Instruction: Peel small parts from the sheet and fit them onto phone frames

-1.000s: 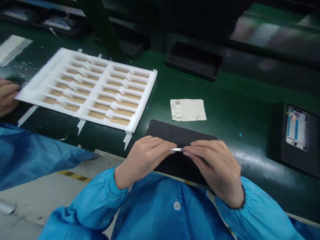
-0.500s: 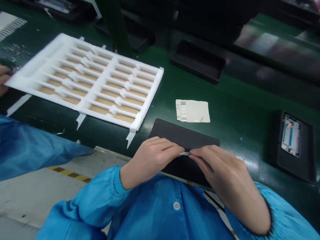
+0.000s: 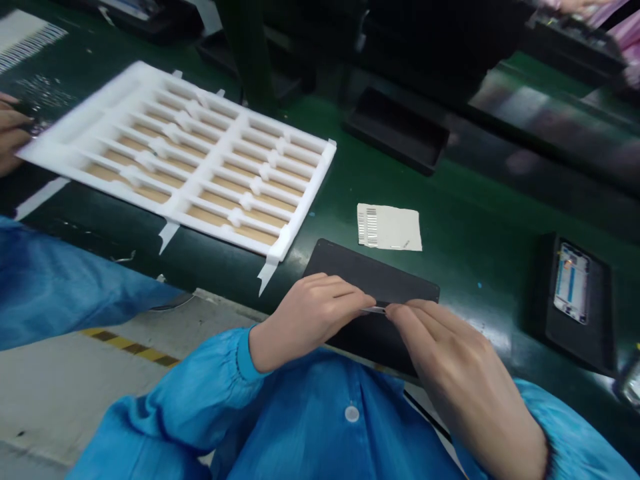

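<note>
Head view: thin pale piece (image 3: 373, 309) pinched by person's left hand (image 3: 313, 317) and right hand (image 3: 453, 360), one end each, long axis side to side between fingertips, over black mat (image 3: 373, 268), near edge of counter (image 3: 493, 230).

I note a bright blue smock (image 3: 300, 417); round white button (image 3: 352, 414) bodyward of left grip (image 3: 315, 313); gathered left cuff (image 3: 247, 357) behind it; dark-edged right cuff (image 3: 551, 448) behind right grip (image 3: 453, 353).
</note>
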`<state>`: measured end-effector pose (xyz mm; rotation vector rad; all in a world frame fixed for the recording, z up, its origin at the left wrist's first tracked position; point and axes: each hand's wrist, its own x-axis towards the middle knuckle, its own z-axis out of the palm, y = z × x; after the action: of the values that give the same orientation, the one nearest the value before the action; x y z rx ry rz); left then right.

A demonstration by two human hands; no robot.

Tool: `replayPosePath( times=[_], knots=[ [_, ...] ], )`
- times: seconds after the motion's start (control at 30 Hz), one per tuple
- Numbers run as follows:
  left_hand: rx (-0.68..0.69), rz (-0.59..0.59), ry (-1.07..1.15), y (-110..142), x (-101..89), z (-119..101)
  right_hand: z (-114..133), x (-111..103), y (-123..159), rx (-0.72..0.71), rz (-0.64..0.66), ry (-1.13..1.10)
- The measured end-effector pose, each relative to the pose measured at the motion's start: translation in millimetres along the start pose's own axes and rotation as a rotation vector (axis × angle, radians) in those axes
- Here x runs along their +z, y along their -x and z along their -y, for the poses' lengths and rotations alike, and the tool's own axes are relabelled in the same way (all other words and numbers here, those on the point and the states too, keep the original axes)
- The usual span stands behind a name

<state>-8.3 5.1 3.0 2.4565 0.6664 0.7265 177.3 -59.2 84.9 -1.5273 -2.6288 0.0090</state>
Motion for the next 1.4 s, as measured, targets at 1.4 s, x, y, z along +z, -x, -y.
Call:
replayPosePath(
  times=[1.4],
  knots=[
    [0.173,-0.225,-0.084,3.8,15.6,0.3,-22.4,75.1,40.7,-0.018,-0.461,-0.435]
  ],
)
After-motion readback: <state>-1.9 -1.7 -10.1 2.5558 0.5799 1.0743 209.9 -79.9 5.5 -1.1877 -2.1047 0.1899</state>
